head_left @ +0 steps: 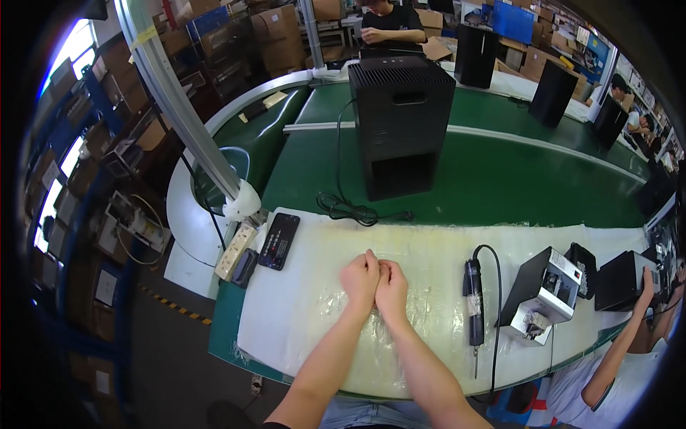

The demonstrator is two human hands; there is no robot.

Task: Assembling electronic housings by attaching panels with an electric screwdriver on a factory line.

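My left hand and my right hand rest side by side over the middle of the pale plastic-covered mat. Both have curled fingers and touch each other along their inner sides. No object shows in either one, though the undersides of the fingers are hidden. To the right of them lies a black electric screwdriver, its bit toward me and its cord looping from the far end. Beyond the mat, a tall black appliance with an open lower front stands on the green conveyor, its cable coiled beside it.
A screw feeder and a black tray sit at right. At left are a phone-like black device, a power strip and a metal post. A co-worker's hand touches a black box. Another person stands across.
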